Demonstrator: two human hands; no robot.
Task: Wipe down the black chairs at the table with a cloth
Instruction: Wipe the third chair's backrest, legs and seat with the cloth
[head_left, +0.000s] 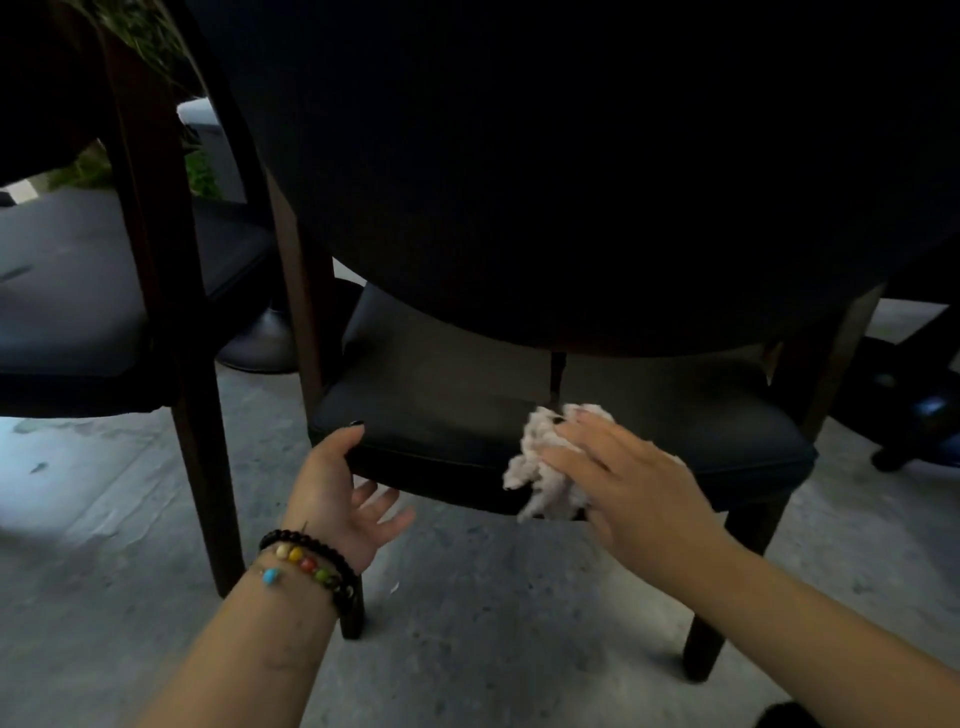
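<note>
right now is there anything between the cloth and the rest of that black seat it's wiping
Nothing visible. The right hand presses the cloth flat on the rear edge of the chair seat, and the cushion is bare on both sides of it. The left hand only holds the seat's left corner, apart from the cloth.

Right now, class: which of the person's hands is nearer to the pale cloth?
Right. The right hand presses flat on the cloth at the chair seat's rear edge; the left hand holds the seat's corner, apart from it.
</note>
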